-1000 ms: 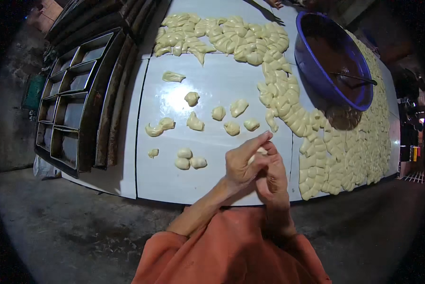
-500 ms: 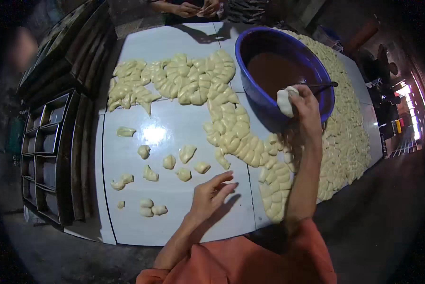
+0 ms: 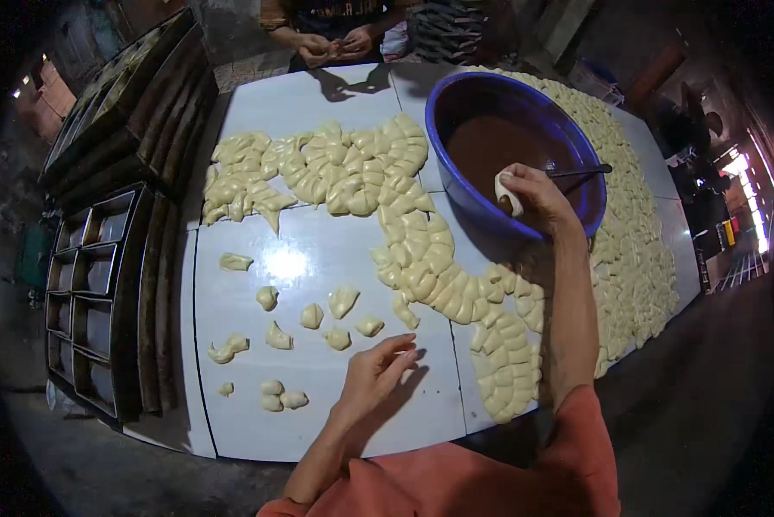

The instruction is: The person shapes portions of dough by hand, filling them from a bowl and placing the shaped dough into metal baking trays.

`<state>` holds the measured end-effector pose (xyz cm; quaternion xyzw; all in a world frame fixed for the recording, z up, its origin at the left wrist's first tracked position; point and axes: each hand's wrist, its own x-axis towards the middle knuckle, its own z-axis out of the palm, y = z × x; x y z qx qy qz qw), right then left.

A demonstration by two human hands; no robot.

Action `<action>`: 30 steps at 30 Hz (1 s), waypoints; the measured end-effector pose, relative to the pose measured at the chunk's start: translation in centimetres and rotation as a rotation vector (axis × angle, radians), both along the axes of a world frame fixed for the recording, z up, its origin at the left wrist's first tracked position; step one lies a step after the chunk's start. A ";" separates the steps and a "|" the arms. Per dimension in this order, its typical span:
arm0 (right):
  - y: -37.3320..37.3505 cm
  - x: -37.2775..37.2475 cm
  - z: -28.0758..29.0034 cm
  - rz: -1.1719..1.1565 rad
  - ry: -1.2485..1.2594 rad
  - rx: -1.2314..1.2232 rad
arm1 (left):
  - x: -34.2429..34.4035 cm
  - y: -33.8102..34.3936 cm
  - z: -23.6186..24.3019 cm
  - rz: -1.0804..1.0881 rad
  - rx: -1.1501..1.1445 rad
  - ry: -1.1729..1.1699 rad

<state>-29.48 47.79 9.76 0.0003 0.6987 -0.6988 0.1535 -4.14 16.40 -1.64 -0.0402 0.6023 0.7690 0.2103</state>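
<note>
In my right hand (image 3: pixel 538 200) I pinch a small pale piece of dough (image 3: pixel 505 189) over the near rim of a large blue basin (image 3: pixel 461 188). A brown patch shows on the dough's lower side. Thick brown filling (image 3: pixel 503 138) lies in the basin, and a dark-handled utensil (image 3: pixel 583 171) leans on its right rim. My left hand (image 3: pixel 376 372) hovers just over the white tabletop (image 3: pixel 335 431), fingers stretched and apart, holding nothing. Beyond it lie several loose dough pieces (image 3: pixel 338 338), near a curved band of flattened, joined dough pieces (image 3: pixel 425 254).
More dough pieces (image 3: pixel 641 258) cover the table's right side. On the left stand stacked dark metal trays (image 3: pixel 137 129) and a divided tray frame (image 3: pixel 94 297) at the table's edge. Across the table another person's hands (image 3: pixel 335 47) work close together.
My right hand has shifted slightly left and turned the dough, so a brown patch now shows. The view has tilted up a little, showing more of the person opposite. My left hand stays nearly still.
</note>
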 end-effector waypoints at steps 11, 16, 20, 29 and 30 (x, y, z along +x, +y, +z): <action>1.9 -3.6 -4.6 -0.064 0.117 0.460 | -0.9 -1.5 4.6 -0.083 -0.166 0.141; 1.8 -4.4 -5.8 0.343 0.046 0.937 | 2.1 -3.4 1.0 0.075 0.069 -0.044; -1.3 -1.7 -0.8 0.004 -0.040 0.097 | 2.7 -4.8 1.6 0.141 0.039 -0.076; -14.7 12.4 0.6 -0.015 -0.063 -0.516 | -3.0 -0.7 5.2 0.119 0.338 -0.011; -17.2 13.7 -0.5 -0.101 -0.117 -0.558 | -3.1 -0.4 4.6 0.206 0.468 -0.039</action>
